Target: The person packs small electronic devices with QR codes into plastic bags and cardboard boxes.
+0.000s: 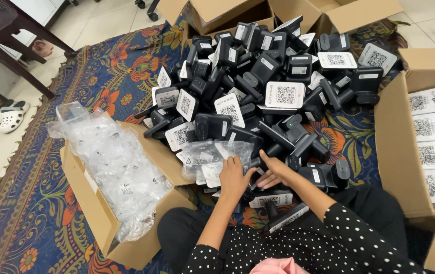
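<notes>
left hand (pixel 233 177) flat, open on thin clear plastic bag (pixel 212 155) | right hand (pixel 273 172) open, touching small black plastic device (pixel 268 197) | bag soft, slippery: pinch edge; device hard, light: grab body

Left hand (pixel 233 177): we rest it on a clear plastic bag (pixel 212 155), fingers spread.
Right hand (pixel 272 172): we reach among the black devices (pixel 263 91).
Left box (pixel 101 218): stuffed with empty bags.
Right box (pixel 397 152): white labelled packs.
Floor: patterned rug (pixel 30 203).

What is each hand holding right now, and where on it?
The left hand rests on a clear plastic bag, at its near edge. The right hand touches a black device; a closed grip cannot be told.
</notes>
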